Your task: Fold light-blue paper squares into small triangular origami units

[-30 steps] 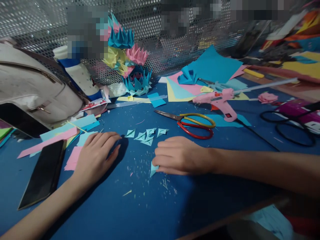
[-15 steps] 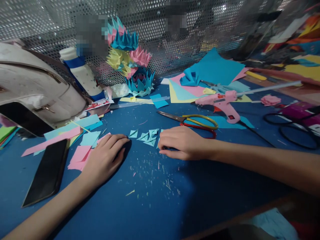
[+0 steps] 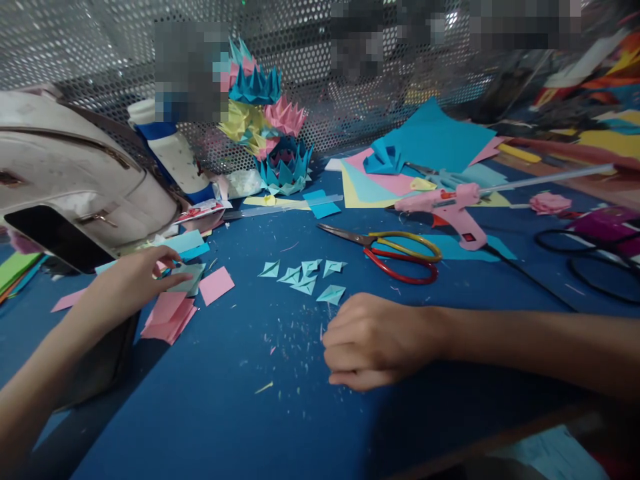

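Over the small light blue paper squares [image 3: 193, 281] on the left is my left hand [image 3: 133, 277], its thumb and forefinger apart at the papers; whether it touches them I cannot tell. A stack of pink paper squares [image 3: 167, 319] lies just below, and a single pink square [image 3: 217, 286] to its right. My right hand [image 3: 373, 340] rests on the table in a loose fist, fingertips tucked under and no object showing. Just beyond its knuckles lies a folded light blue paper piece [image 3: 331, 295], close to several similar folded pieces [image 3: 303, 285].
Scissors [image 3: 395, 250] and a pink glue gun [image 3: 457, 210] lie right of centre. Folded paper flowers [image 3: 284, 167] stand at the back. A bottle [image 3: 175, 153], a pale bag [image 3: 75, 160] and a black phone [image 3: 57, 237] are at left. Paper scraps [image 3: 295, 347] dot the table [image 3: 225, 413].
My left hand has moved left, off the pink paper and over to the light blue squares. My right hand has drawn back toward me, uncovering folded light blue pieces, and has curled up.
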The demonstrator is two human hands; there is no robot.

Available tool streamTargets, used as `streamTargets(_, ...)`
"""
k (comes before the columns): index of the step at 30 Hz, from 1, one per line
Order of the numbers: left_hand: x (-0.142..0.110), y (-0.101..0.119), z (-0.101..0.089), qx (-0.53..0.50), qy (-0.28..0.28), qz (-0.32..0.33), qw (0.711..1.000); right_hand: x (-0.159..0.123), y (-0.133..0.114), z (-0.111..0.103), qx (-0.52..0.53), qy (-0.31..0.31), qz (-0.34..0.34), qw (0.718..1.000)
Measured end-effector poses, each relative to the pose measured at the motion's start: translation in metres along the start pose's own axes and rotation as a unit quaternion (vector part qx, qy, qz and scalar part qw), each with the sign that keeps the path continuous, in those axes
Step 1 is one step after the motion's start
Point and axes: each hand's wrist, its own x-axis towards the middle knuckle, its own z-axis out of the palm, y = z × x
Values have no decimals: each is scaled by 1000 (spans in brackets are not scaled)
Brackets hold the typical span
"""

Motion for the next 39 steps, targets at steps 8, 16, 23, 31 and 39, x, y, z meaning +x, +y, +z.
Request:
streamTargets(8, -3, -3, 14, -26, -63, -32, 997, 0, 0, -1, 8, -7, 9, 1000)
streamTargets(16, -2, 10, 4, -35, -30, -12, 999, 0, 1, 0, 35, -16, 21, 999)
streamTargets(23, -10, 18, -12, -20, 40, -45, 998, 0, 1, -1, 36, -12, 21, 999)
streamTargets(31, -12, 18, -13, 10, 86, -78, 993, 0, 1, -1, 41, -15, 27, 999)
streamTargets(39, -11, 20, -14, 23, 97, -1, 995, 0, 1, -2, 43, -6, 21, 999)
